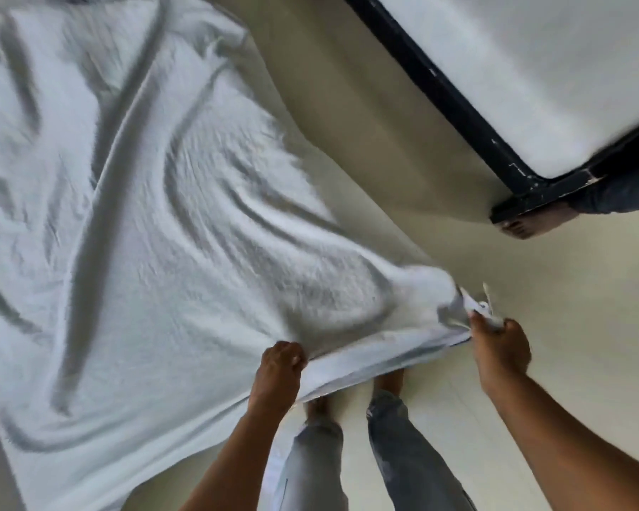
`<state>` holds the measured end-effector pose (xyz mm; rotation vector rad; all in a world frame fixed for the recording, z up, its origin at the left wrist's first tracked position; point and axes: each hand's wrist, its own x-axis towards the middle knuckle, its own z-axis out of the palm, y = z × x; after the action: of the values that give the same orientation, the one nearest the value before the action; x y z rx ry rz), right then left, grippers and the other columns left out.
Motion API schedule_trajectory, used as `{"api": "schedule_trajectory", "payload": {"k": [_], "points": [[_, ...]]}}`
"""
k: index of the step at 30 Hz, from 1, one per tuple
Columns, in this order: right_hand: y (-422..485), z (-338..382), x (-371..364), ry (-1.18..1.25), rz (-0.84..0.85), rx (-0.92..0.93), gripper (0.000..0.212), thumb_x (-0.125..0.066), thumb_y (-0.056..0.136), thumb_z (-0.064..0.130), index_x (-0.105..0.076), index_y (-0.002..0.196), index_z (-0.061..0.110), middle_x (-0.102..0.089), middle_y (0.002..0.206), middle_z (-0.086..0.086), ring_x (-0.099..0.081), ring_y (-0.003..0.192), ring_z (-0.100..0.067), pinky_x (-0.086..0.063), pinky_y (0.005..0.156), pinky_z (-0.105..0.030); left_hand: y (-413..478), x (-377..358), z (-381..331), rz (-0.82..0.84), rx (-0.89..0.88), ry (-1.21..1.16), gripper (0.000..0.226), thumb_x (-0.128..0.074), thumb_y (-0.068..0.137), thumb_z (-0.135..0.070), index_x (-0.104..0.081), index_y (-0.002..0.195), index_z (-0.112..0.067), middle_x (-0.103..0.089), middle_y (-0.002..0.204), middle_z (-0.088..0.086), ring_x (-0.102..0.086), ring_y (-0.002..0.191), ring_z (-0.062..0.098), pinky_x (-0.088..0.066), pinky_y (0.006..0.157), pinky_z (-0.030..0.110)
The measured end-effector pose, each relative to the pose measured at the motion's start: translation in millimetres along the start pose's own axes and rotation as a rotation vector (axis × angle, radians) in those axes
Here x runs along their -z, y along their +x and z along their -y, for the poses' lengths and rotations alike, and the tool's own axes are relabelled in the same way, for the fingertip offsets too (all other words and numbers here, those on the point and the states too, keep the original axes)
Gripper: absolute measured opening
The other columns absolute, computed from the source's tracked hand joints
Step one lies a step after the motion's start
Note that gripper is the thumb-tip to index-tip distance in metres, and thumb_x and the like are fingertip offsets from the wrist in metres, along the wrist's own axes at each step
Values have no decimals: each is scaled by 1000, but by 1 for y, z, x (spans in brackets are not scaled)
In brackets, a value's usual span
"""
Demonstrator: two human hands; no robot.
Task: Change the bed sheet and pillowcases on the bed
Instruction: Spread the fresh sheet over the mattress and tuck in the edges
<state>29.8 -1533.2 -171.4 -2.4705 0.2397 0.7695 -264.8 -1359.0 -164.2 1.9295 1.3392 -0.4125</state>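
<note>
You are looking straight down at a white bed sheet (163, 234) that fills the left and centre of the frame, rumpled into long folds and blurred as if in motion. Your left hand (281, 363), at lower centre, has its fingers curled tight round the near edge of the sheet. Your right hand (498, 344), at lower right, pinches the sheet's corner, where the cloth bunches into a small twist. With the two hands well apart on the same edge, the cloth between them is pulled taut, which looks like a grip for shaking the sheet out or dragging it along. I cannot tell whether the far part of the sheet rests on something or floats above the pale floor (384, 142). Your bare feet (388, 381) and jeans show below the held edge. In the upper right, a bed with a black frame (458, 108) holds a bare white mattress (532, 68), well apart from the sheet, so the bed seems to be waiting for its covering
</note>
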Motion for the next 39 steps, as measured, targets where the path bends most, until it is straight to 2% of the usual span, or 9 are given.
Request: {"api": "schedule_trajectory", "payload": {"k": [6,9,11,16,20,27,33,36,39], "points": [[25,-13,-33,207,62,-46,66,-67,71,76,-58,104,20,-73,100,-12,-71,94,-38,-57,86,-55,16,5,-30,31,-54,92,8,-66,93,-16,-63,95,-23,-60,125,-5,-51,122,19,-45,95,32],[-1,40,-34,199,-14,-143,58,-72,89,36,-49,137,11,-61,133,-20,-61,119,-39,-49,96,-42,35,2,-44,46,-127,189,36,-71,92,-27,-58,125,-21,-48,142,-5,-42,132,21,-45,100,36],[-4,47,-44,91,34,-109,54,-70,93,28,-50,138,6,-60,134,-22,-60,120,-39,-47,92,-36,48,-2,-55,47,-153,243,48,-73,90,-31,-53,133,-22,-45,143,-4,-40,131,22,-50,96,38],[-28,43,-83,-119,420,175,32,-64,99,26,-68,124,7,-72,124,-8,-67,115,-24,-45,91,-24,70,-16,-64,58,-153,301,35,-72,90,-36,-60,120,-23,-48,131,-3,-43,121,22,-51,89,37],[-25,48,-108,-158,271,134,33,-63,99,23,-66,127,6,-69,125,-14,-64,116,-30,-48,91,-31,80,-21,-60,33,-159,259,20,-72,90,-33,-66,105,-22,-53,122,-3,-45,117,21,-49,89,35],[-8,43,-112,-166,218,138,12,-67,97,17,-70,96,5,-73,101,-14,-68,97,-32,-42,72,-26,89,-24,-54,64,-301,261,11,-68,94,-26,-73,97,-16,-59,112,2,-51,111,25,-53,87,40],[-21,32,-106,-109,116,201,12,-58,101,11,-67,105,4,-71,101,-11,-66,92,-23,-42,73,-24,91,-20,-57,69,-395,351,10,-64,96,-25,-66,97,-15,-58,108,1,-55,105,24,-55,84,39],[-38,32,-105,59,39,79,15,-54,101,8,-66,110,6,-69,107,-8,-59,93,-13,-42,79,-22,100,-13,-73,51,-518,362,10,-68,93,-25,-66,97,-16,-59,114,2,-55,111,25,-54,87,40],[-42,26,-112,143,114,-160,21,-52,102,18,-66,116,12,-70,119,-7,-66,107,-22,-48,91,-30,118,-11,-94,20,-627,417,28,-69,91,-29,-63,115,-15,-55,138,5,-48,133,25,-48,103,43]]}}
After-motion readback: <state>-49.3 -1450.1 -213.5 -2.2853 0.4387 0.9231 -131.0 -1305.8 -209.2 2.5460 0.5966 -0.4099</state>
